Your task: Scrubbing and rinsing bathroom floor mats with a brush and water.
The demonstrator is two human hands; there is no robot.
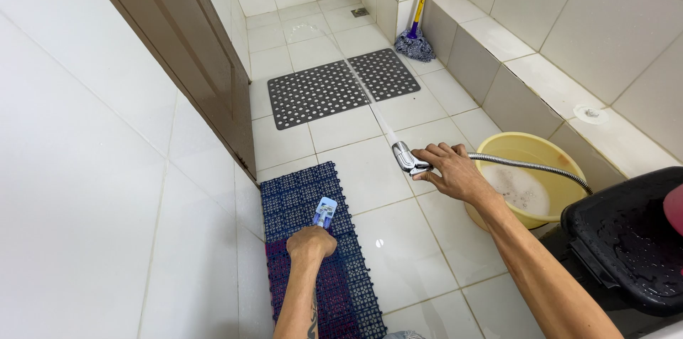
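The left hand point(311, 242) is balled into a tight fist low down, knuckles up, its bare forearm running straight back toward the body with a dark tattoo showing near the wrist. The right hand point(449, 170) is stretched further out and higher, palm down, its fingers point(431, 157) curled closed in a firm grip, the bare right arm extended long and almost straight at the elbow.

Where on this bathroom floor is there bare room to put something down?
Bare tiles lie between the blue mat and the yellow basin, below the right hand with the sprayer. More lie between the blue mat and the grey mats. The right side is crowded: basin, black tub, hose.
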